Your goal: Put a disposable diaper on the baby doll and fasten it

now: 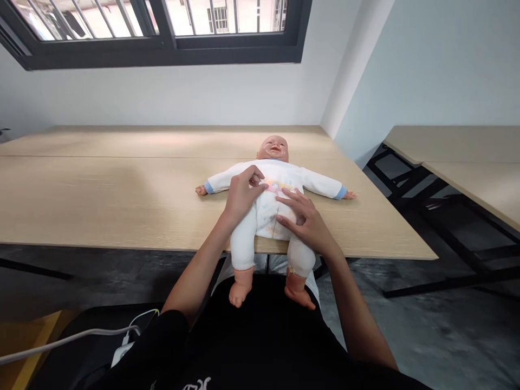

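Observation:
A baby doll (273,149) in a white long-sleeved suit (280,176) with blue cuffs lies on its back on a light wood table (122,203). Its arms are spread, and its legs hang over the table's near edge. My left hand (244,192) rests on the doll's chest, with the fingers curled against the cloth. My right hand (303,216) lies on the doll's belly and hip, with its fingers spread. I see no firm grip by either hand. The doll's back is hidden.
A second wood table (459,168) on black legs stands to the right, beyond a gap of grey floor. A barred window (154,32) and a white wall lie behind the table. A white cable (69,341) crosses the lower left.

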`<move>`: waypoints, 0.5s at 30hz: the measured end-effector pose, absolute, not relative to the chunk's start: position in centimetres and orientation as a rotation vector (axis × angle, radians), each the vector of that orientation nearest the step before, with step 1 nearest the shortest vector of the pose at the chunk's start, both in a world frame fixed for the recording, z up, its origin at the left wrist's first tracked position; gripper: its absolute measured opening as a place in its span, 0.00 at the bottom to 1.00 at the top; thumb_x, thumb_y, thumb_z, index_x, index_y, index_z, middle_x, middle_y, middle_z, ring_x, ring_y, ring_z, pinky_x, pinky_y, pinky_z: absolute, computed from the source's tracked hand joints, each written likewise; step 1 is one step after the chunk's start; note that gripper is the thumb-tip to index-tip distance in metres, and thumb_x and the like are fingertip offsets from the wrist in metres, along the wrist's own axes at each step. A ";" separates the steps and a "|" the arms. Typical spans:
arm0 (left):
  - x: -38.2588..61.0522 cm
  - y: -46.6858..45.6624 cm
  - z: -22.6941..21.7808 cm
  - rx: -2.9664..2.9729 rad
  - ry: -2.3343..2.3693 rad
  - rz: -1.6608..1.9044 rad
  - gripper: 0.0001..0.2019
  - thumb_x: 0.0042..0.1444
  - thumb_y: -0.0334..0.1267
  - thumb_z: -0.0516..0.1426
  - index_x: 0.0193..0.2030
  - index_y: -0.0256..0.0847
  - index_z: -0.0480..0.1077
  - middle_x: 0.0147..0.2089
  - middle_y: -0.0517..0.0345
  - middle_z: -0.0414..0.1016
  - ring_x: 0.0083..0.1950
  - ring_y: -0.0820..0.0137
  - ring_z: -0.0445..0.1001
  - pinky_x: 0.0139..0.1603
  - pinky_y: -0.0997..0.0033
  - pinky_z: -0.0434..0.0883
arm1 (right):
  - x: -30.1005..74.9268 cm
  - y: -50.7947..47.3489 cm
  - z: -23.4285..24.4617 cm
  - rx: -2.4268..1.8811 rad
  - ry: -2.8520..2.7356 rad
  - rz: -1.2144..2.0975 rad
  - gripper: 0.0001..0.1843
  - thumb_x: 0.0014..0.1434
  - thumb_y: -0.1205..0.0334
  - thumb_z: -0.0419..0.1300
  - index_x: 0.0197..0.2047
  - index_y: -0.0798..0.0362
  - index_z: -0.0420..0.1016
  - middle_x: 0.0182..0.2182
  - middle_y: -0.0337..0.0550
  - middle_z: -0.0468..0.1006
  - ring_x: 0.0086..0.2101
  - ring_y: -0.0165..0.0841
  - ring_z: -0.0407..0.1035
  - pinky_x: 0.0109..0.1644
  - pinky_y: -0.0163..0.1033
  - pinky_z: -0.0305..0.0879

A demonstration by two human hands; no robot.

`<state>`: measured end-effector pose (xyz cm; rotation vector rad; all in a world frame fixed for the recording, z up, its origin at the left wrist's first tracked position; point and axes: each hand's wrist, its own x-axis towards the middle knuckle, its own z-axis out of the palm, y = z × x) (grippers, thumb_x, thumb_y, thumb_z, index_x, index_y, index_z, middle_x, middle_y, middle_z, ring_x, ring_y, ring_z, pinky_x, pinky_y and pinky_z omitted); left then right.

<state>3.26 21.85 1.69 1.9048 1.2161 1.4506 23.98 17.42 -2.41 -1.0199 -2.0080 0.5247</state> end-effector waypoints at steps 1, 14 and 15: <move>3.2 21.7 1.7 1.986 1.229 1.382 0.07 0.54 0.27 0.63 0.33 0.40 0.69 0.32 0.62 0.72 0.34 0.71 0.69 0.39 0.71 0.64 | 24.0 17.4 -2.3 -1.026 -2.019 0.523 0.25 0.66 0.42 0.61 0.62 0.43 0.76 0.69 0.42 0.65 0.73 0.45 0.49 0.77 0.62 0.46; 3.3 17.3 -0.3 2.232 1.251 1.036 0.23 0.67 0.47 0.58 0.65 0.41 0.69 0.73 0.43 0.64 0.77 0.55 0.60 0.77 0.49 0.54 | 24.0 17.1 -3.0 -0.996 -2.003 0.532 0.27 0.66 0.42 0.61 0.64 0.41 0.73 0.71 0.39 0.63 0.74 0.43 0.47 0.78 0.62 0.43; 3.2 17.3 -0.5 2.224 1.257 1.018 0.24 0.66 0.47 0.59 0.65 0.41 0.69 0.74 0.44 0.63 0.77 0.54 0.59 0.78 0.48 0.53 | 24.0 17.1 -3.0 -0.995 -2.004 0.541 0.27 0.66 0.42 0.61 0.65 0.41 0.73 0.71 0.39 0.62 0.74 0.43 0.46 0.78 0.62 0.43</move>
